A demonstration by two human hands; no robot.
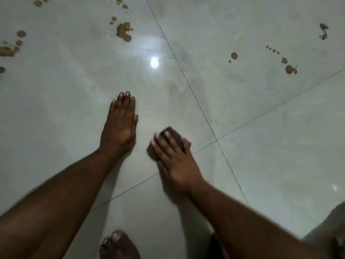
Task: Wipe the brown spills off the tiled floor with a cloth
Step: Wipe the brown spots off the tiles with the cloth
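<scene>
Right hand (175, 161) lay palm-down on a dark brown folded cloth (172, 136), with its fingers straight and slightly spread across the top of the fabric, pressing it against the pale glossy tiled floor (261, 146). That hand and the cloth appeared blurred. The cloth showed past the fingertips and beside the thumb, and it sat just left of the point where two thin dark grout lines crossed.

Left hand (119, 124) rested flat on the floor beside the cloth, apart from it, with fingers straight and held together and the palm down; it held nothing.

Brown spills remained on the tiles well beyond both hands. One large irregular brown splash (124, 31) with small droplets around it lay ahead of the left hand. A smeared brown patch (8, 50) with round drops near it lay at the far left edge. More brown marks lay along the top edge. On the right-hand tile, a round brown drop (234, 55) lay alone, a trail of small brown drops ended in a larger brown blot (290, 69), and a darker speckled mark (323, 30) lay farther off.

A bright round reflection of a light (154, 62) showed on the floor between the hands and the spills. A bare foot (117, 245) was planted on the floor at the bottom edge.
</scene>
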